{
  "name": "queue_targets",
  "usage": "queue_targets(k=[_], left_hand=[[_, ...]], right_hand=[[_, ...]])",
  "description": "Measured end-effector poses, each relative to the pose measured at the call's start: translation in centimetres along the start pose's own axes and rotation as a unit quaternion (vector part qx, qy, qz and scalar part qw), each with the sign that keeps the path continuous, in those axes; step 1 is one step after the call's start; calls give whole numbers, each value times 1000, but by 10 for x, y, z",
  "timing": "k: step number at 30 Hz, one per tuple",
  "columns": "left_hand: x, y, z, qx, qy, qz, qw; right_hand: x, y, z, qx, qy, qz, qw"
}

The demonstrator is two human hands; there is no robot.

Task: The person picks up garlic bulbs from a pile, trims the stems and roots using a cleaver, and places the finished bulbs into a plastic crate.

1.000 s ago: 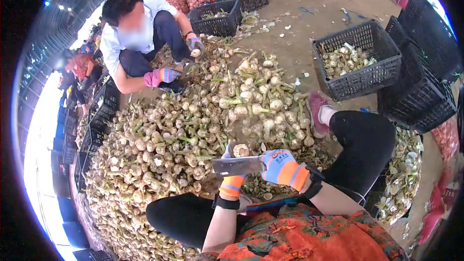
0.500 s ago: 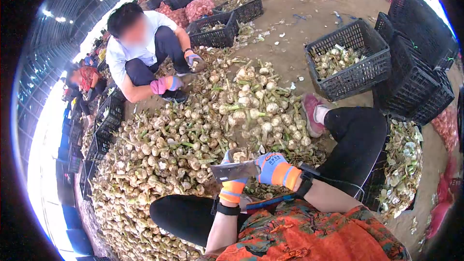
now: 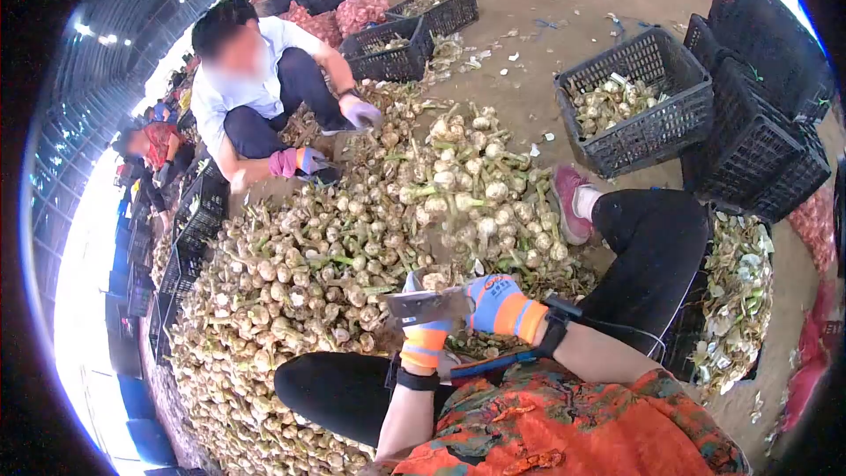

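My right hand (image 3: 504, 304), in a blue and orange glove, is closed around the handle of a broad-bladed knife (image 3: 423, 307). The blade points left and lies across the front of my left hand (image 3: 426, 339), gloved alike. A garlic bulb (image 3: 434, 281) shows just behind the blade's top edge, with my left fingers wrapped about it and partly hidden by the steel. Both hands are held close together above my lap. Beyond them spreads a big heap of garlic (image 3: 300, 273) with stalks attached.
Across the heap a co-worker (image 3: 264, 88) squats with gloved hands low over the garlic. A black crate (image 3: 634, 137) with some trimmed bulbs stands at the right, beside stacked crates (image 3: 758, 150). Garlic scraps (image 3: 736, 300) fill a container by my knee. More crates (image 3: 388, 51) stand behind.
My hands and the knife stay nearly in place, the blade shifting slightly. The co-worker's farther hand has moved a little to the right and the other hand has lowered slightly.
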State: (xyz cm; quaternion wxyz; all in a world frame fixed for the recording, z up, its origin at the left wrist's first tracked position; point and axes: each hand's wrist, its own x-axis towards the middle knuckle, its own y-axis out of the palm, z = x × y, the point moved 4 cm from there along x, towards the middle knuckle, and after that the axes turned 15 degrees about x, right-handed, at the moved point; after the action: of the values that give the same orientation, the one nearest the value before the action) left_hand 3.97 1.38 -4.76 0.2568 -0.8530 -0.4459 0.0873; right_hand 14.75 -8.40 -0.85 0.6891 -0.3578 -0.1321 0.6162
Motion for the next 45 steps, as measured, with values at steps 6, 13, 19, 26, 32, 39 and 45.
queue_targets(k=[6, 13, 19, 26, 32, 39, 45], left_hand=[[4, -7, -34, 65, 40, -59, 995], [2, -61, -86, 130, 86, -120, 980], [7, -51, -54, 125, 36, -140, 982], [12, -18, 1, -550, -200, 67, 808], [2, -8, -12, -649, -228, 69, 723], [9, -8, -33, -512, -171, 98, 836], [36, -77, -15, -714, -139, 49, 685]], right_hand=[[1, 0, -1, -31, 23, 8, 999], [28, -29, -77, 206, 60, -319, 923], [7, -5, -16, 196, -61, -234, 950], [26, 19, -30, 408, -67, -179, 893], [17, 11, -9, 193, -131, -169, 958], [22, 2, -16, 84, -159, -158, 971], [70, 34, -199, 827, -29, -219, 517]])
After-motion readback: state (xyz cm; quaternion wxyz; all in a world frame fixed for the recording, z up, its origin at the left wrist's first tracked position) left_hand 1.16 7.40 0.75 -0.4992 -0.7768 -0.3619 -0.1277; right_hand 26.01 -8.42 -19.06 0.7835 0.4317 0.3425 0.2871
